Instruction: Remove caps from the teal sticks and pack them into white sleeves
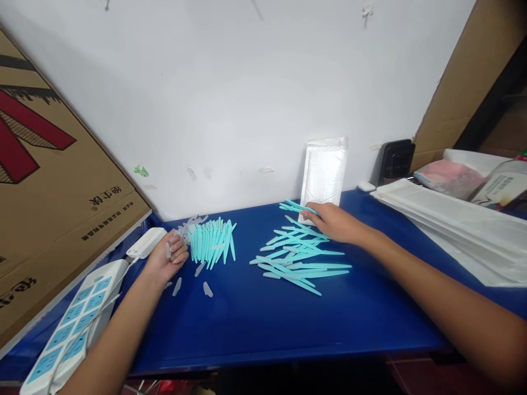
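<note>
- Your right hand (325, 218) is at the foot of the flat, shiny silver pouch (324, 171); its fingers pinch a few thin, turquoise plastic sticks (294, 207).
- A loose, crossed heap of turquoise sticks (304, 252) lies on the blue worktop (247, 329), nearer you than the pouch.
- A neater row of turquoise sticks (206, 241) lies left of the pouch.
- Your left hand (167, 258), farther left of the pouch, has its fingers curled around what looks like a small, see-through plastic cap (168, 250).
- The sticks look light, stiff and smooth, so they may slide; hold them by their middles.
- The cap looks thin and may crack; squeeze its flat sides softly.
</note>
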`<state>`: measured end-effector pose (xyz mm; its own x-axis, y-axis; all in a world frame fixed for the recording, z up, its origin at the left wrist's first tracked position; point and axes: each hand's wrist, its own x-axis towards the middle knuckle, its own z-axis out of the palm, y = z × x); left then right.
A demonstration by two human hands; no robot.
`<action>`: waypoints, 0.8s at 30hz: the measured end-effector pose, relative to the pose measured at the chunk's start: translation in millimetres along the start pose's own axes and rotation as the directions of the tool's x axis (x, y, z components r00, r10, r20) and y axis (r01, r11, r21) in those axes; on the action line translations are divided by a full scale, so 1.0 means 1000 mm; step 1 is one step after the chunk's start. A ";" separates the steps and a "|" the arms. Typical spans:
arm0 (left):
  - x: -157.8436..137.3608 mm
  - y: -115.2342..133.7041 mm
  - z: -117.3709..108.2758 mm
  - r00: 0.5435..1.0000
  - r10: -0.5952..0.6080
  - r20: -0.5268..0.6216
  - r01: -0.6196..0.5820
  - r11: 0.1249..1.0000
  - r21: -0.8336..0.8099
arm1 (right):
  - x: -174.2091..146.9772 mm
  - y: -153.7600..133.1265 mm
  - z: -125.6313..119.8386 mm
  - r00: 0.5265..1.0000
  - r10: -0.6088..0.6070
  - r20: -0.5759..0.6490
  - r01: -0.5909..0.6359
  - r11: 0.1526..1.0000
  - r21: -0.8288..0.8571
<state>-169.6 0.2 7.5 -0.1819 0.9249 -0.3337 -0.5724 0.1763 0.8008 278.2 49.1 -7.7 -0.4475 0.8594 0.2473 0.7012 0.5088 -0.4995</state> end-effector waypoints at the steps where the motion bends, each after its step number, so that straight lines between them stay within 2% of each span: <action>1: 0.004 -0.002 0.007 1.000 -0.019 0.006 0.019 1.000 -0.022 | 0.000 -0.001 0.000 1.000 0.002 0.002 -0.002 1.000 0.013; 7: 0.019 -0.030 0.058 0.991 -0.102 0.090 0.112 0.988 -0.109 | 0.000 -0.003 0.002 1.000 -0.006 0.008 0.005 0.999 0.051; 13: 0.017 -0.048 0.100 0.966 -0.173 0.191 0.194 0.976 -0.098 | -0.001 -0.002 0.001 1.000 -0.002 -0.001 0.002 0.999 0.047; 17: 0.011 -0.051 0.113 0.948 -0.216 0.233 0.231 0.972 -0.037 | -0.001 -0.003 0.000 1.000 0.002 0.006 -0.002 0.999 0.036; 21: 0.004 -0.058 0.119 0.937 -0.220 0.271 0.220 0.975 0.028 | -0.002 -0.008 0.000 1.000 -0.012 0.007 0.011 0.995 0.101; 24: 0.001 -0.069 0.119 0.934 -0.130 0.333 0.098 0.989 0.110 | -0.002 -0.013 0.000 1.000 -0.014 0.003 0.013 0.974 0.225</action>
<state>-34.7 28.7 11.2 0.1704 0.9531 -0.2500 -0.4963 0.3022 0.8138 270.0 41.0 -1.5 -0.4588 0.8521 0.2517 0.5527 0.4955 -0.6701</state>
